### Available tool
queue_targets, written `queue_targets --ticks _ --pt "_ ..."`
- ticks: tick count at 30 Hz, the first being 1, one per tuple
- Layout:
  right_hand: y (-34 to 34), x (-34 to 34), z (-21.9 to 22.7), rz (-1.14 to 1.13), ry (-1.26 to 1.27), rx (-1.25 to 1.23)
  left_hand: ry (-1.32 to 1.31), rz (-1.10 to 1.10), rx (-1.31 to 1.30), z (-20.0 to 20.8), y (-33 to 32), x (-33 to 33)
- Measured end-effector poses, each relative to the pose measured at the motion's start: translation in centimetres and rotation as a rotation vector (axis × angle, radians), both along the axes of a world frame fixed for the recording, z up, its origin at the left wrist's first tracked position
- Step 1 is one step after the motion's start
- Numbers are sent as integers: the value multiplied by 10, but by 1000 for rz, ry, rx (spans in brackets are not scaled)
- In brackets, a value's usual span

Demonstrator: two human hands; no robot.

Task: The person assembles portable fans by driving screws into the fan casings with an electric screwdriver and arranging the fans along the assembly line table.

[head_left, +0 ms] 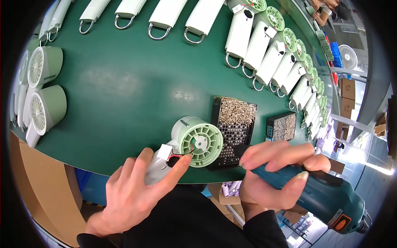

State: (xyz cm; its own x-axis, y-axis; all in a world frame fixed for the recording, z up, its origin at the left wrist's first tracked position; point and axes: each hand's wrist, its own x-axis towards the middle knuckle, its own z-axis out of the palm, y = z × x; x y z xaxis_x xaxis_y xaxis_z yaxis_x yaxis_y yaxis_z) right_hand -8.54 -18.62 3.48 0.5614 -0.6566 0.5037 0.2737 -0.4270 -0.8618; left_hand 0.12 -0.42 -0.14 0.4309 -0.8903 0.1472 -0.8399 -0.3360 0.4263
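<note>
My left hand (136, 188) is closed around the white handle of a handheld fan body (180, 131) at the table's front edge. Its round, pale green slotted head faces me, with a light disc at its centre, thin red wires and a small white block (165, 152) beside it. One finger reaches the wires at the head's rim. To the right, my right hand (275, 171) grips a dark teal electric screwdriver (326, 196). The tool's black nose points left at the black screw tray (213, 124), which holds loose screws and a perforated plate. Its bit is hard to make out.
A smaller screw box (283, 126) stands right of the tray. Similar fan bodies (240, 33) with metal loops line the green table's (124, 103) right side; white handles (167, 14) lie along the back. Green-and-white fan heads (53, 105) stand at left. Another person (324, 12) is far right.
</note>
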Motion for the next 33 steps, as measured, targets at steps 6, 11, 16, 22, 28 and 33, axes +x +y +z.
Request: queue_targets --ticks 6,11,16,22,28,33 --pt "-6 -4 26 219 -323 84 7 -22 -19 2 0 1" --pt "5 -7 35 301 -291 83 13 -19 -30 -1 4 1" --pt "8 -11 38 501 -117 90 -10 -9 -45 -4 2 0" --pt "-10 -13 46 765 35 183 -41 -2 -44 -5 3 0" --pt "26 16 30 573 132 17 61 25 28 7 5 0" --pt "37 21 15 399 -87 -79 71 19 12 9 5 1"
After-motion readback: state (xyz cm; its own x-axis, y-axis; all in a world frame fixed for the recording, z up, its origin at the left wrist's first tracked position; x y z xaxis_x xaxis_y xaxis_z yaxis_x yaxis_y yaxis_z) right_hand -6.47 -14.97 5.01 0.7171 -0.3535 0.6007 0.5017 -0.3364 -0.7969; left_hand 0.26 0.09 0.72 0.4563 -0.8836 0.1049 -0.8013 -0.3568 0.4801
